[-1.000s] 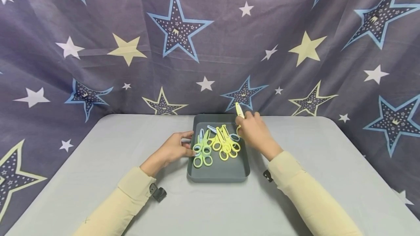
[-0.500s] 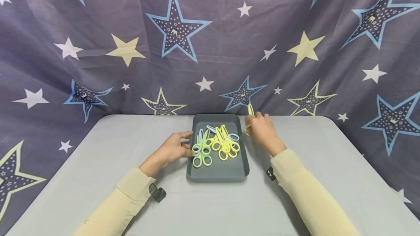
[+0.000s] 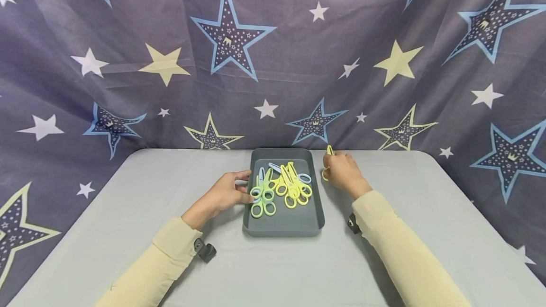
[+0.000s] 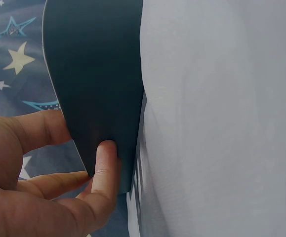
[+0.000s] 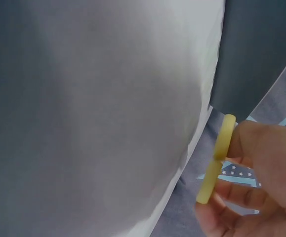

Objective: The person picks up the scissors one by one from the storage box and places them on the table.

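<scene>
A dark grey tray [image 3: 283, 227] holds several child's scissors: green ones [image 3: 263, 195] and light blue ones at the left, a group of yellow ones [image 3: 292, 186] right of the middle. My left hand [image 3: 223, 195] grips the tray's left wall. In the left wrist view that hand [image 4: 59, 182] has a fingertip against the outer wall and other fingers at the rim. Just right of the tray, my right hand [image 3: 344, 172] pinches yellow scissors [image 3: 326, 173], blades pointing away. The right wrist view shows the yellow handle [image 5: 217, 160] between the fingers, its edge toward the camera.
The grey-white table [image 3: 170, 179] spreads around the tray on both sides. Behind it hangs a dark curtain [image 3: 273, 60] printed with stars, close to the table's far edge. Small black wrist cameras [image 3: 205, 251] sit at the cuffs.
My right hand has moved the yellow scissors from above the tray's right rim out to the right, then down close to the table. The left hand and tray stay still.
</scene>
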`<state>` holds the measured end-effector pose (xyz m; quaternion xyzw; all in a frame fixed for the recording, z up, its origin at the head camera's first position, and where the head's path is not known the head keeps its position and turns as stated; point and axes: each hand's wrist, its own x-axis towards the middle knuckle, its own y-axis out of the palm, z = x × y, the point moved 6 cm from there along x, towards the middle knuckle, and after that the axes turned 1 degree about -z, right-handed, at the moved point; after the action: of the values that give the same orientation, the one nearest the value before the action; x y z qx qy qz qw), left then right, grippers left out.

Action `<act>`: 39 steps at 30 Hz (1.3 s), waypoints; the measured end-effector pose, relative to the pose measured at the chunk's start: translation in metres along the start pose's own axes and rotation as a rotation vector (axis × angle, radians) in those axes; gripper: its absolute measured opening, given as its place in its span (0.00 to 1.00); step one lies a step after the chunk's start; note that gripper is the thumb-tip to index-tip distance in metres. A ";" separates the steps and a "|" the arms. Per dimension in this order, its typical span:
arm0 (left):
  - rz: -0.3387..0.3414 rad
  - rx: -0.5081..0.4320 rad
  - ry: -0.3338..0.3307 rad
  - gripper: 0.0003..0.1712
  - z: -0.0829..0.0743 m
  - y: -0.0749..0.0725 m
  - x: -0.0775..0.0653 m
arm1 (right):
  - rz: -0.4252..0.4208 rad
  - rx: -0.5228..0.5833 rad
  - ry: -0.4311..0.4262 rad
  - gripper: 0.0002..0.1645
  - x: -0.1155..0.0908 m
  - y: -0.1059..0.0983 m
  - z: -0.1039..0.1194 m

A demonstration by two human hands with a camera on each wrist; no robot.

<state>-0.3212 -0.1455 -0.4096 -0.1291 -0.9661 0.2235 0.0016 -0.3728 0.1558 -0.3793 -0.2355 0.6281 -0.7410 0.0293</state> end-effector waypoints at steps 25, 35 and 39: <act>0.002 -0.007 -0.002 0.51 -0.001 0.000 -0.001 | 0.256 0.089 0.055 0.06 0.001 0.012 -0.001; -0.003 -0.009 -0.007 0.51 -0.002 0.001 -0.001 | 0.257 0.098 0.070 0.08 0.000 0.008 -0.002; -0.006 -0.005 -0.009 0.52 -0.001 0.000 -0.001 | 0.218 0.101 0.058 0.12 0.000 0.005 0.003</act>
<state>-0.3200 -0.1451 -0.4085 -0.1251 -0.9671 0.2215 -0.0023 -0.3729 0.1523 -0.3835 -0.1426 0.6123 -0.7708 0.1033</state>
